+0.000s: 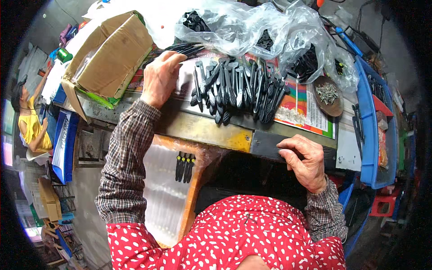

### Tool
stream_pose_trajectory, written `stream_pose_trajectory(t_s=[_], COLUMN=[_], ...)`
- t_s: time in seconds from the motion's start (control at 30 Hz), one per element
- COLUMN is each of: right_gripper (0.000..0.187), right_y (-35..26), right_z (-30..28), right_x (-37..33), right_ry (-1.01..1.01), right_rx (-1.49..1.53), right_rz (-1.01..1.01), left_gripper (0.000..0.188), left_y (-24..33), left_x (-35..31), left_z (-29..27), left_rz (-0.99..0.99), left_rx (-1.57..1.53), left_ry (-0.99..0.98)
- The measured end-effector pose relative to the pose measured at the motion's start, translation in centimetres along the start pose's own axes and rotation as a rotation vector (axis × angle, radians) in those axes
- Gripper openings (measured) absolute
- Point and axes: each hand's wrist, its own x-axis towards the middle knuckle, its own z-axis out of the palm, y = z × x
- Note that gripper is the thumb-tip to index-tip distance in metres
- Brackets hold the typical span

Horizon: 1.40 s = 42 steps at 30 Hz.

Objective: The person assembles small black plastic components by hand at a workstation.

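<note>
A dense pile of slim, smooth black pieces [238,85] lies on the metal-edged bench [202,128]; left of the pile, the left hand [163,76] curls beside thin black strips [189,47], and whether it grips any cannot be told. To the pile's near right, the right hand [303,159] bends thumb and forefinger about a narrow, bare gap. Beyond the pile spread crinkled clear plastic bags [279,24]; right of it sits a round brown dish [330,110].
</note>
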Motion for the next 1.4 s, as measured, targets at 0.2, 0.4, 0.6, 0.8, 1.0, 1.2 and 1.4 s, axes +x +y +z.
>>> stream_pose_trajectory(t_s=[0.2,0.4,0.6,0.8,1.0,1.2,1.4], right_gripper=[0.010,0.008,0.010,0.013,0.015,0.017,0.017], right_y=[0.3,2.8,5.4,6.9,7.7,7.7,7.8], right_z=[-2.4,-5.7,-7.1,-6.2,-5.2,-4.9,-4.7], right_x=[2.4,7.1,11.5,14.5,15.6,15.9,16.0], right_ry=[-0.012,0.121,0.087,0.079,0.022,-0.014,-0.029], right_rx=[-0.233,-0.550,-0.721,-0.795,-0.911,-0.960,-0.948], right_rz=[-0.096,-0.190,-0.182,-0.212,-0.215,-0.170,-0.188], left_gripper=[0.021,0.017,0.012,0.009,0.009,0.008,0.008], left_y=[-1.4,-0.9,-0.6,-0.3,-0.4,0.0,3.0], left_x=[1.8,1.7,1.7,1.6,0.7,0.4,-0.7], left_z=[2.7,2.3,2.6,2.6,2.2,1.4,-0.9], left_rz=[-0.029,-0.083,-0.084,-0.107,-0.051,-0.019,-0.181], left_rx=[0.117,0.132,0.100,0.159,0.216,0.111,-0.281], left_ry=[-0.112,-0.179,-0.160,-0.190,-0.070,0.023,-0.018])
